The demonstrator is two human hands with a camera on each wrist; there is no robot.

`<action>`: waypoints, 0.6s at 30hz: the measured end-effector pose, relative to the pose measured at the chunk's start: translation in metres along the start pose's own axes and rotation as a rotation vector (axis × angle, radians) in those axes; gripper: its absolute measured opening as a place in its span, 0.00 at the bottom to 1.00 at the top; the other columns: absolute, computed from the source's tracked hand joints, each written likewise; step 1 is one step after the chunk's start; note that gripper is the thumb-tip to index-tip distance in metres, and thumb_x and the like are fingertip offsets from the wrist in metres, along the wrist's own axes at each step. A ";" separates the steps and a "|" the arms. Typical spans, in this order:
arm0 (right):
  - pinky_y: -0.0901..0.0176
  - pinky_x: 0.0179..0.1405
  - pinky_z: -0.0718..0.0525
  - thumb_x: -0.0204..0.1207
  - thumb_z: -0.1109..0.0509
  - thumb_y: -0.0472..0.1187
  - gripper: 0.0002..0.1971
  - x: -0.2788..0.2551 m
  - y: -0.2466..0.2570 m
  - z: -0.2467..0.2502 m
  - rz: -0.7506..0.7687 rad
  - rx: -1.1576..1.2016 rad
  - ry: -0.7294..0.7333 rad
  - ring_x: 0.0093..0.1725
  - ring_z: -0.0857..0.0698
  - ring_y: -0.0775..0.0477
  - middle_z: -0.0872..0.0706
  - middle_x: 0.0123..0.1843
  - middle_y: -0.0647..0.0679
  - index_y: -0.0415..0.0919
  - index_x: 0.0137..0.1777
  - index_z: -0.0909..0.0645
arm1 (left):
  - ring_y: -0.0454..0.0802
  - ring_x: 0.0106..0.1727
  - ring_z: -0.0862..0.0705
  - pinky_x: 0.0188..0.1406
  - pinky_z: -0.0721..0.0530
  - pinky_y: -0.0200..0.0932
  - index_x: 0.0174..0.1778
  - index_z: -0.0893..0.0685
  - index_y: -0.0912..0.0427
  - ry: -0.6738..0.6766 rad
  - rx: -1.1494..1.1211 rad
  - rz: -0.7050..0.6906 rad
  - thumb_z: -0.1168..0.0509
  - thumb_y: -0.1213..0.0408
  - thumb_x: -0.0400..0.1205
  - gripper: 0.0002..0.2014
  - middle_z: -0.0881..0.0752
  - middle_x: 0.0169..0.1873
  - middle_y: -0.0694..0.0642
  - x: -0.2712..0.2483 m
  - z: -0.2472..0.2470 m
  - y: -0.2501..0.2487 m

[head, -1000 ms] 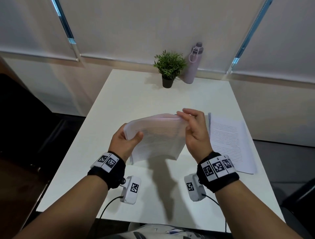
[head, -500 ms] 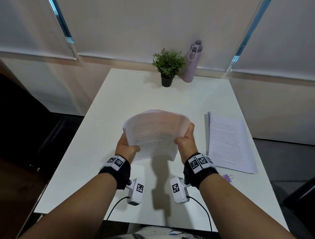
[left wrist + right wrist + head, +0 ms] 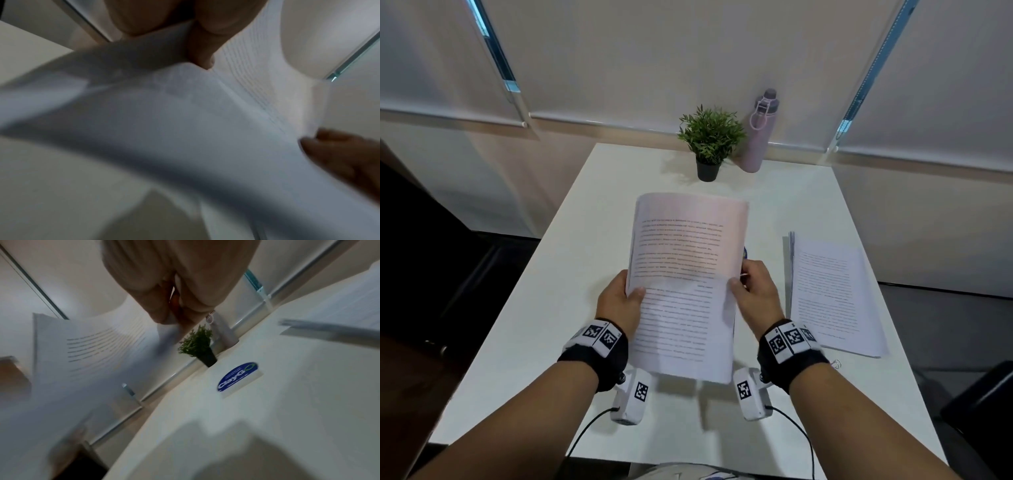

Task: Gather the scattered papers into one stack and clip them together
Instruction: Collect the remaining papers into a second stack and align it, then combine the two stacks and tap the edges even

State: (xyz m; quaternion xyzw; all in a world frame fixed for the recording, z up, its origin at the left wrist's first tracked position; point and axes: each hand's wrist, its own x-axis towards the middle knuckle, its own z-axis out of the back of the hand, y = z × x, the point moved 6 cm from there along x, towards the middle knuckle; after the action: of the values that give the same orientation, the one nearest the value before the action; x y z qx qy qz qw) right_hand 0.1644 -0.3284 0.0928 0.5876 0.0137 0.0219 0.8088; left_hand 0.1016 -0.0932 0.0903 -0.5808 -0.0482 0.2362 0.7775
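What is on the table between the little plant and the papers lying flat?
Only bare white table lies between the plant and the flat papers, seen in the head view.

Potted plant (image 3: 709, 140) beside bottle (image 3: 758, 132)

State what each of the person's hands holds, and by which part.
Both hold one stack of white printed papers: left hand grips its left edge, right hand its right edge.
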 end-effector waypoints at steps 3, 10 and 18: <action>0.59 0.55 0.21 0.77 0.36 0.29 0.15 0.011 -0.033 0.045 0.016 -0.267 -0.143 0.52 0.17 0.44 0.21 0.54 0.43 0.38 0.62 0.19 | 0.44 0.40 0.20 0.38 0.24 0.31 0.60 0.20 0.60 -0.047 0.033 0.015 0.41 0.72 0.81 0.13 0.17 0.47 0.52 -0.001 0.004 0.000; 0.39 0.72 0.28 0.78 0.40 0.39 0.25 0.012 -0.147 0.184 -0.669 -0.849 -0.190 0.72 0.30 0.29 0.30 0.74 0.29 0.35 0.75 0.33 | 0.53 0.47 0.20 0.50 0.24 0.41 0.61 0.20 0.62 -0.052 0.113 0.085 0.40 0.71 0.81 0.13 0.16 0.49 0.55 -0.007 -0.005 0.018; 0.36 0.74 0.31 0.76 0.36 0.34 0.33 -0.005 -0.185 0.226 -0.950 -0.802 -0.203 0.75 0.32 0.27 0.36 0.78 0.27 0.31 0.79 0.45 | 0.53 0.49 0.18 0.52 0.22 0.43 0.62 0.20 0.61 -0.008 0.155 0.145 0.39 0.69 0.81 0.14 0.14 0.55 0.59 -0.013 -0.015 0.034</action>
State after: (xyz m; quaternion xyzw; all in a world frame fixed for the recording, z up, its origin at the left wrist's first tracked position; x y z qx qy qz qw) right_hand 0.1742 -0.6007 -0.0131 0.1675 0.1871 -0.3922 0.8849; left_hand 0.0843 -0.1047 0.0568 -0.5200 0.0095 0.2972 0.8008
